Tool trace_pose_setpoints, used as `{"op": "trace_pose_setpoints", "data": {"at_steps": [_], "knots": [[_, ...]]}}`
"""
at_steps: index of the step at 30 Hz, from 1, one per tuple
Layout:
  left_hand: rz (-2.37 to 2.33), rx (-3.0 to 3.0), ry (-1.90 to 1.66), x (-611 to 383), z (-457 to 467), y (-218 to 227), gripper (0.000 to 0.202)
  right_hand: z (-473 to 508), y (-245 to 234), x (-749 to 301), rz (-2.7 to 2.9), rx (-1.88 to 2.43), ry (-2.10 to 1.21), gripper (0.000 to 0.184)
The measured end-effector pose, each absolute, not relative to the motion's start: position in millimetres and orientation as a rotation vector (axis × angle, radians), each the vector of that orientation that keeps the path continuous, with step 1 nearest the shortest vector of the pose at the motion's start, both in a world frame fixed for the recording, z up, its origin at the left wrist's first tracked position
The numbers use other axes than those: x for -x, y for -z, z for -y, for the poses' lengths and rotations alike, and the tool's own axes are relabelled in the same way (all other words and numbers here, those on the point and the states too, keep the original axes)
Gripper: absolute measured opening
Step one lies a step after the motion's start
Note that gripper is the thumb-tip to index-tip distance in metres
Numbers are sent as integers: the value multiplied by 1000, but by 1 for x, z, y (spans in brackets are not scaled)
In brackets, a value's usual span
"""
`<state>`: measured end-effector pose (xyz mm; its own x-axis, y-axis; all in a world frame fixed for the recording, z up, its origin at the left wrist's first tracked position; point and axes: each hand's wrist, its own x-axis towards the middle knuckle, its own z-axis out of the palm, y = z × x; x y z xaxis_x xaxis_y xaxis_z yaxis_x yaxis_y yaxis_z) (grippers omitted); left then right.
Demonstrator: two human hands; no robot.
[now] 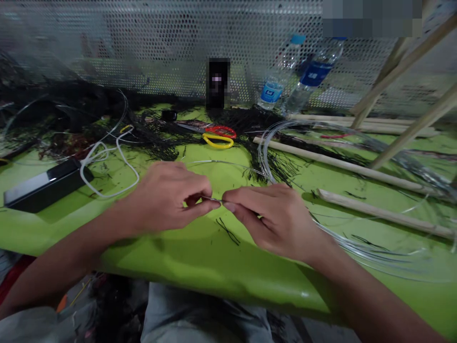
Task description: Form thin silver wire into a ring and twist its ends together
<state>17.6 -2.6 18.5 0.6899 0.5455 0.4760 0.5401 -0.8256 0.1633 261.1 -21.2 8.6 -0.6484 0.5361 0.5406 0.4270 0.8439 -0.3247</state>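
Note:
A thin wire (216, 200) runs between the fingertips of both my hands, above the green table covering. My left hand (171, 195) pinches it between thumb and forefinger. From the right, my right hand (269, 216) pinches the same wire, thumb and fingers pressed together almost against the left fingertips. Which kind of wire it is, and whether it is twisted or knotted there, is too small to tell. Short black strands (228, 231) lie just below my hands. Scissors (218, 137) with a red and a yellow handle rest behind them.
A coil of clear line (264, 152) and wooden sticks (342, 162) lie at right. Black netting (150, 136) spreads along the back. At left are a black box (46, 183) and white cord (137, 176). Two water bottles (273, 90) lean against a perforated metal panel (160, 47).

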Motion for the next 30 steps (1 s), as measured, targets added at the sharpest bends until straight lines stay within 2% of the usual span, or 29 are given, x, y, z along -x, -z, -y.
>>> {"op": "trace_pose_setpoints", "data": {"at_steps": [4,7,9,14,17,23,28,30], "knots": [[-951,-2371,-470,-13,0,-32,25,22,-6,-260,2375,707,-213,14],[-906,-2129,-405,-10,-5,-36,41,23,-5,-259,2384,697,-240,15],[-841,-1987,-436,-10,-8,-35,44,24,-5,-259,2387,706,-245,15],[-829,-1865,-505,-15,-10,-29,20,24,-6,-259,2377,736,-206,14],[-853,-1857,-594,-18,-7,-28,12,24,-7,-260,2360,758,-181,15],[-883,-1956,-812,-24,3,-27,16,26,-12,-261,2314,822,-157,13],[-782,-2117,-1119,-28,4,-10,5,26,-15,-262,2274,851,-241,14],[-673,-2321,-1302,-27,1,-4,9,27,-16,-261,2261,837,-285,14]]}}
